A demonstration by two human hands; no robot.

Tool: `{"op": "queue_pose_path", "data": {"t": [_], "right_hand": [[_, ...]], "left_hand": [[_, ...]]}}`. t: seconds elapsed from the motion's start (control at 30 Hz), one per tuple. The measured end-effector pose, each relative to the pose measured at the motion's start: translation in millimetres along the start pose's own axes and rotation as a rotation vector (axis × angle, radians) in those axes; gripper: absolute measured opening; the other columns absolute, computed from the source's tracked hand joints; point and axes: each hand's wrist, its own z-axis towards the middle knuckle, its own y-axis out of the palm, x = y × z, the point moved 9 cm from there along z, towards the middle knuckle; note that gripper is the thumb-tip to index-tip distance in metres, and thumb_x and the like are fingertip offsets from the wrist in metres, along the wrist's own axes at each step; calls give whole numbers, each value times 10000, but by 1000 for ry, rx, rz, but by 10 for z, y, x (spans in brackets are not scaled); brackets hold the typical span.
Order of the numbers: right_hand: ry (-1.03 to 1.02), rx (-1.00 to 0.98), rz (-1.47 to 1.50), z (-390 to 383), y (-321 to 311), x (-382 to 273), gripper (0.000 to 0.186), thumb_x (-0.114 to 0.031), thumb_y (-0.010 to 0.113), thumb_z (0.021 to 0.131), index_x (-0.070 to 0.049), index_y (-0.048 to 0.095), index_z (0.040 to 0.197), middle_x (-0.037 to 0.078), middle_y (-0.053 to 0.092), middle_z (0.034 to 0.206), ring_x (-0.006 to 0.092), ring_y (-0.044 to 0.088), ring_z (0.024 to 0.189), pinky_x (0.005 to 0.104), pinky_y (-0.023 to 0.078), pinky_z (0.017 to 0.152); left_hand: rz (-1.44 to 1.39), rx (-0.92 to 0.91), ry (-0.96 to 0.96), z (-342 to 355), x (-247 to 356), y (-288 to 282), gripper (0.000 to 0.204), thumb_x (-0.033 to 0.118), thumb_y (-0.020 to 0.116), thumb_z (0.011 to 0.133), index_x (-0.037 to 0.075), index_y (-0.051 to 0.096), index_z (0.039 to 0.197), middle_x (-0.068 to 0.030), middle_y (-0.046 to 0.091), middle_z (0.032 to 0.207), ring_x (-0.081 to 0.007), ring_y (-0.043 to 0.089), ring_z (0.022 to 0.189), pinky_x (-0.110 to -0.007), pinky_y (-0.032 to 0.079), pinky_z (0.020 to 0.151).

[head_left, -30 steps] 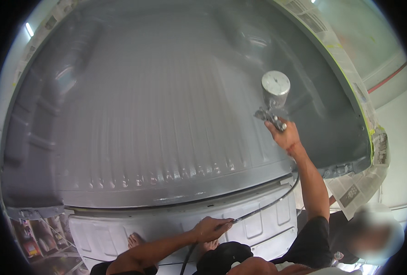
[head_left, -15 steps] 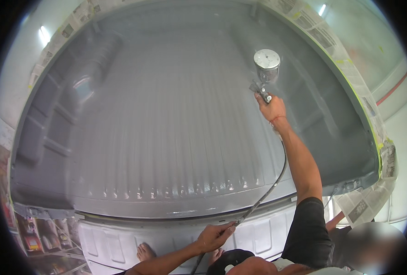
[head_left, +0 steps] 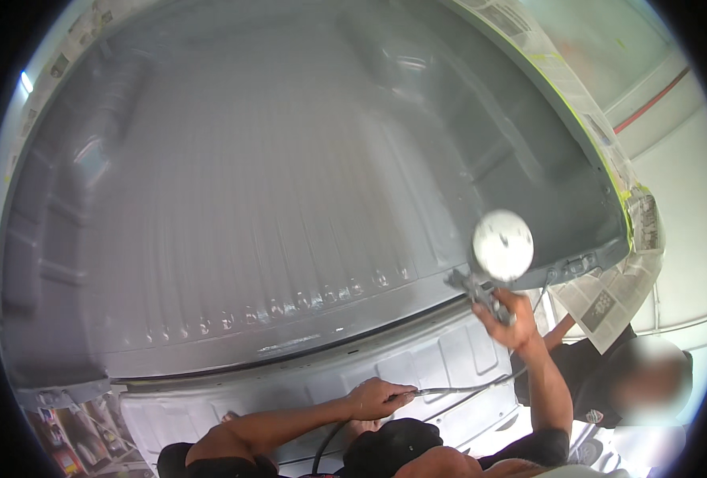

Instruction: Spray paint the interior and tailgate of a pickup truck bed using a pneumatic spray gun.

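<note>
My right hand point(head_left: 516, 320) is wrapped round the handle of a metal spray gun point(head_left: 481, 293), above the near right end of a grey-coated truck bed point(head_left: 250, 199). The gun's round paint cup point(head_left: 503, 245) sits on top, and its nozzle points left over the bed's near edge. A dark air hose point(head_left: 465, 389) runs from below the right hand to my left hand point(head_left: 379, 398), which is closed on it above the lowered tailgate point(head_left: 441, 366). Beyond the left hand the hose curves down toward my body. The ribbed floor of the bed looks glossy near its edge.
Masking newspaper point(head_left: 608, 299) with yellow-green tape lines the bed's right side. Another person point(head_left: 585, 374) in dark clothing is at the lower right, an arm reaching toward the paper. Shelves with items point(head_left: 74, 438) stand at the lower left. A red line point(head_left: 652, 102) crosses the right wall.
My right hand has brought the spray gun nearer, from over the bed's right middle to its near right corner. The view has shifted, and the hose now runs flatter between my hands.
</note>
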Motion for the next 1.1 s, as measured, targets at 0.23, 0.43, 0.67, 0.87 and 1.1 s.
{"op": "queue_pose_path", "data": {"t": [0.23, 0.43, 0.67, 0.87, 1.1], "right_hand": [[380, -303, -14, -965, -363, 357, 308, -231, 790, 808, 50, 715, 907, 211, 689, 768, 301, 695, 664, 373, 514, 607], [104, 60, -141, -50, -267, 437, 443, -314, 773, 838, 90, 691, 1001, 240, 709, 828, 355, 716, 805, 397, 539, 764], [187, 92, -10, 1751, 244, 453, 459, -450, 659, 909, -8, 708, 1023, 239, 693, 824, 439, 665, 861, 446, 518, 748], [114, 274, 46, 2853, 596, 223, 521, -499, 644, 896, -10, 707, 1061, 268, 693, 896, 460, 648, 940, 474, 516, 798], [162, 327, 108, 2968, 650, 106, 526, -506, 649, 885, -8, 710, 1043, 273, 696, 898, 460, 650, 945, 472, 520, 802]], "left_hand": [[117, -227, 126, 217, 64, 398, 423, 461, 527, 985, 216, 650, 1307, -136, 710, 796, -271, 675, 650, -367, 521, 654], [128, -129, 88, 194, 61, 205, 429, 465, 534, 978, 221, 646, 1312, -142, 710, 799, -287, 667, 649, -371, 517, 659], [86, 118, -148, -84, -158, -365, 458, 433, 544, 990, 148, 614, 1342, -176, 704, 807, -255, 699, 693, -334, 536, 694], [-48, 388, -170, -355, -193, -639, 428, 353, 540, 1016, 89, 599, 1347, -173, 657, 755, -189, 630, 638, -309, 514, 669], [-85, 407, -175, -429, -237, -672, 430, 360, 541, 1018, 92, 598, 1349, -112, 595, 691, -125, 528, 623, -285, 481, 647]]}}
